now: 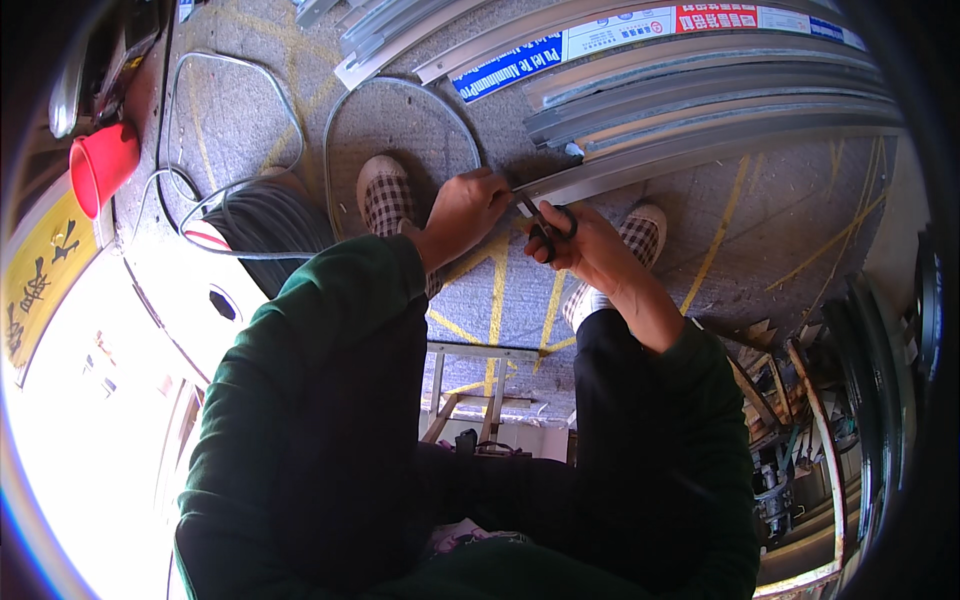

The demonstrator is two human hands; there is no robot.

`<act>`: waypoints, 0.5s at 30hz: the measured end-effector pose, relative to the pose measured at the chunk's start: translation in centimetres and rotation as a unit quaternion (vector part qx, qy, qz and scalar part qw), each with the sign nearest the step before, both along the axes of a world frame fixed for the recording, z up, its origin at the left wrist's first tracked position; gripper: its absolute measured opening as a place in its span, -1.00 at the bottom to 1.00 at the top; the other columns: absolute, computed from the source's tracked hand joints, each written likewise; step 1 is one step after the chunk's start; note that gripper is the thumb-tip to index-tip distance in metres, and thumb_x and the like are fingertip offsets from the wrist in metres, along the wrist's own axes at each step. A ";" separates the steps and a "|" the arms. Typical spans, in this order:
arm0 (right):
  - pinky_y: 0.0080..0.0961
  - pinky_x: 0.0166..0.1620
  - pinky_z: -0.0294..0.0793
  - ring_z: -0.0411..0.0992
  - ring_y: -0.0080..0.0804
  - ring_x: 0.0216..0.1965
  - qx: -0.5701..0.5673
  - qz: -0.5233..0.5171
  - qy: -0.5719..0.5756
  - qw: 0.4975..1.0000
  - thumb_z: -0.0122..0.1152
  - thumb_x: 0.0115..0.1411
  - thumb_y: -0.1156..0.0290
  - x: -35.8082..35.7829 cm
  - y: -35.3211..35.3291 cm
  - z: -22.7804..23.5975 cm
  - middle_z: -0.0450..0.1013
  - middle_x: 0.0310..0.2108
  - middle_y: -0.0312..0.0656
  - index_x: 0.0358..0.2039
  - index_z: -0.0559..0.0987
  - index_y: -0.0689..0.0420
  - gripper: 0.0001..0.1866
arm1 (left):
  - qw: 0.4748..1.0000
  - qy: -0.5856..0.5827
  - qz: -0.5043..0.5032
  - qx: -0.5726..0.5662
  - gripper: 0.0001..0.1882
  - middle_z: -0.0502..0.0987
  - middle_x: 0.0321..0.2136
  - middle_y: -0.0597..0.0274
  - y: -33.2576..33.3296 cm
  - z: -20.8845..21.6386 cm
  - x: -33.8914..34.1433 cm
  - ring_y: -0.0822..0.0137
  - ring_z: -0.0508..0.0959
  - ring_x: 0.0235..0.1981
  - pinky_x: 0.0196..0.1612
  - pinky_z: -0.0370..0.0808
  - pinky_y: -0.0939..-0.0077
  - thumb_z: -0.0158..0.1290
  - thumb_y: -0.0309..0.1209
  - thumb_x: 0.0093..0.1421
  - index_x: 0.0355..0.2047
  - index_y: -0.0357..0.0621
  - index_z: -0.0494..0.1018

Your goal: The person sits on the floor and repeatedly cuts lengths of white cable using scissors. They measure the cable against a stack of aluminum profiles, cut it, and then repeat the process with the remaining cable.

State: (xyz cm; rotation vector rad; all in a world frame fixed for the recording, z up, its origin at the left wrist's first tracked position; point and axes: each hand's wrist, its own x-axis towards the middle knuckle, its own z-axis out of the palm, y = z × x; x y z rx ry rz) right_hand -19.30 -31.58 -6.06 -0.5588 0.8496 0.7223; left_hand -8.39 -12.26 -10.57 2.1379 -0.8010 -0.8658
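1. Near the centre of the frame, the scissors point(547, 230) are gripped by their black handles in the right hand point(588, 250), whose fingers are curled around the loops; whether the blades are parted cannot be told.
2. Just to the left, the fingertips of the left hand point(470, 212) are pinched together where the grey cord point(387, 79) is met; its exact end is hidden by the fingers.
3. The scissors are judged light and rigid, best held by the loops, with fingers kept off the blades.
4. The cord is judged light and springy, since a wide round loop is kept in its free length, upper centre. A firm pinch close to its end seems called for; a loose hold could let it twist.
5. Just beyond the blades, the end of a long aluminium profile point(610, 172) is seen; its length is likely stiff, its cut edges sharp.
6. At middle left, more cord is wound in a dark coil point(275, 225) on a spool, probably far heavier than the single strand.
7. Farther out, a stack of profiles point(700, 105) is laid across the upper right, and a red bucket point(103, 165) is placed at upper left.
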 end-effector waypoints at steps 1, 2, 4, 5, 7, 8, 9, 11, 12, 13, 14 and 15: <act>-0.71 -0.53 0.49 0.55 -0.52 -0.50 -0.004 0.002 0.003 1.000 0.12 0.38 0.06 0.1 0.0 0.0 0.58 -0.43 -0.10 -0.23 0.54 0.28 -0.56 | 1.000 -0.001 0.003 -0.007 -0.90 0.55 -0.46 0.00 0.0 0.0 0.0 -0.02 0.60 -0.43 -0.35 0.52 0.19 0.20 -0.45 0.12 -0.38 -0.22 0.58; -0.71 -0.53 0.48 0.55 -0.52 -0.50 -0.004 0.002 0.002 1.000 0.12 0.38 0.05 0.1 0.1 -0.1 0.58 -0.44 -0.11 -0.23 0.54 0.28 -0.56 | 1.000 0.000 0.005 -0.008 -0.90 0.55 -0.46 0.01 0.0 0.0 0.0 -0.02 0.60 -0.43 -0.35 0.52 0.19 0.20 -0.45 0.13 -0.38 -0.21 0.59; -0.72 -0.54 0.47 0.53 -0.54 -0.51 -0.003 -0.002 -0.001 1.000 0.12 0.38 0.06 0.3 0.2 -0.2 0.57 -0.44 -0.12 -0.23 0.54 0.28 -0.56 | 1.000 0.004 0.006 -0.008 -0.90 0.55 -0.45 0.03 0.0 0.1 0.0 -0.01 0.60 -0.43 -0.35 0.52 0.19 0.20 -0.44 0.13 -0.37 -0.20 0.59; -0.73 -0.54 0.45 0.52 -0.55 -0.51 -0.002 -0.005 -0.002 1.000 0.12 0.38 0.06 0.3 0.4 -0.2 0.57 -0.45 -0.13 -0.23 0.54 0.28 -0.56 | 1.000 0.006 0.006 -0.007 -0.90 0.56 -0.45 0.04 0.0 0.1 0.1 -0.01 0.60 -0.42 -0.34 0.52 0.19 0.20 -0.43 0.13 -0.37 -0.19 0.59; -0.74 -0.55 0.43 0.51 -0.58 -0.51 -0.010 -0.008 -0.002 1.000 0.13 0.38 0.06 0.4 0.5 -0.1 0.56 -0.45 -0.15 -0.24 0.54 0.27 -0.57 | 1.000 0.003 0.005 0.006 -0.89 0.57 -0.43 0.06 0.0 0.3 0.1 0.01 0.61 -0.41 -0.33 0.53 0.20 0.21 -0.41 0.14 -0.37 -0.18 0.59; -0.75 -0.56 0.42 0.50 -0.59 -0.51 -0.020 -0.007 0.000 1.000 0.14 0.38 0.06 0.3 0.6 0.0 0.56 -0.45 -0.15 -0.24 0.54 0.27 -0.57 | 1.000 -0.001 0.003 0.018 -0.89 0.58 -0.42 0.08 0.0 0.5 0.1 0.02 0.62 -0.39 -0.32 0.54 0.20 0.21 -0.40 0.14 -0.37 -0.17 0.60; -0.75 -0.56 0.41 0.50 -0.60 -0.51 -0.031 -0.004 0.005 1.000 0.14 0.38 0.07 0.3 0.6 0.2 0.56 -0.45 -0.16 -0.24 0.54 0.26 -0.58 | 1.000 -0.004 0.000 0.030 -0.88 0.59 -0.40 0.09 0.0 0.6 0.2 0.03 0.63 -0.38 -0.31 0.54 0.21 0.21 -0.38 0.14 -0.37 -0.15 0.60; -0.76 -0.56 0.40 0.50 -0.62 -0.51 -0.065 -0.010 -0.001 0.998 0.16 0.37 0.06 0.1 0.1 0.6 0.55 -0.46 -0.18 -0.26 0.55 0.25 -0.58 | 0.999 0.001 -0.003 0.034 -0.86 0.61 -0.38 0.12 0.0 0.9 0.3 0.03 0.64 -0.36 -0.29 0.56 0.21 0.23 -0.34 0.14 -0.33 -0.12 0.60; -0.77 -0.56 0.39 0.49 -0.63 -0.52 -0.080 -0.014 -0.002 0.997 0.17 0.36 0.06 0.0 -0.2 0.7 0.55 -0.47 -0.19 -0.26 0.56 0.25 -0.58 | 0.999 0.006 -0.005 0.038 -0.84 0.62 -0.36 0.13 0.1 1.1 0.5 0.04 0.65 -0.34 -0.28 0.56 0.21 0.24 -0.32 0.14 -0.31 -0.10 0.60; -0.77 -0.56 0.39 0.49 -0.63 -0.53 -0.104 -0.025 0.004 0.994 0.18 0.35 0.06 -0.1 -0.9 0.9 0.55 -0.47 -0.20 -0.27 0.56 0.24 -0.58 | 0.999 0.005 -0.011 0.048 -0.82 0.63 -0.35 0.14 0.2 1.3 0.6 0.04 0.65 -0.34 -0.28 0.57 0.21 0.24 -0.30 0.13 -0.29 -0.09 0.60; -0.77 -0.57 0.39 0.49 -0.64 -0.53 -0.126 -0.038 0.010 0.991 0.19 0.35 0.06 -0.3 -1.8 1.0 0.55 -0.48 -0.21 -0.27 0.57 0.24 -0.58 | 0.998 0.006 -0.016 0.058 -0.79 0.64 -0.35 0.15 0.2 1.5 0.7 0.04 0.65 -0.33 -0.28 0.57 0.20 0.25 -0.29 0.13 -0.27 -0.08 0.59; -0.77 -0.57 0.39 0.49 -0.65 -0.54 -0.144 -0.050 0.012 0.988 0.20 0.34 0.06 -0.6 -2.8 1.1 0.55 -0.49 -0.22 -0.27 0.58 0.24 -0.59 | 0.997 0.009 -0.022 0.072 -0.77 0.64 -0.34 0.16 0.3 1.6 0.8 0.04 0.66 -0.33 -0.27 0.58 0.20 0.26 -0.27 0.12 -0.24 -0.07 0.59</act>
